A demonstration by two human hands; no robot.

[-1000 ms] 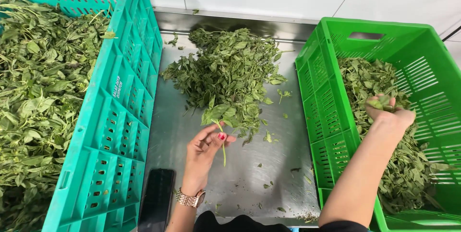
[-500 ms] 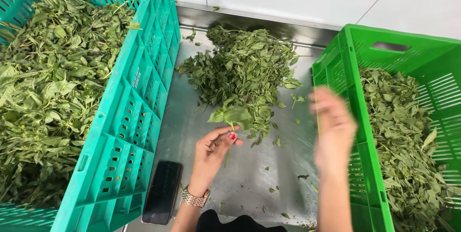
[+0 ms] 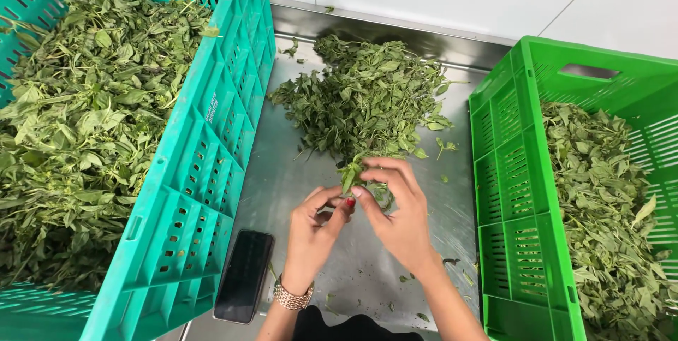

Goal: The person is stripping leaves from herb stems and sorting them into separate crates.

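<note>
Right hand back from green crate, both hands pinching herb sprig between them.

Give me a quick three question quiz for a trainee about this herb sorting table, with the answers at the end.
1. True or false: both hands meet on one leafy sprig in front of the loose pile.
2. Which crate holds stems and whole sprigs: A, the teal crate, or B, the green crate?
3. What dark flat thing lies on the steel table beside the teal crate?

Key
1. True: the left hand and right hand both pinch it.
2. A.
3. A phone, screen dark.
</note>
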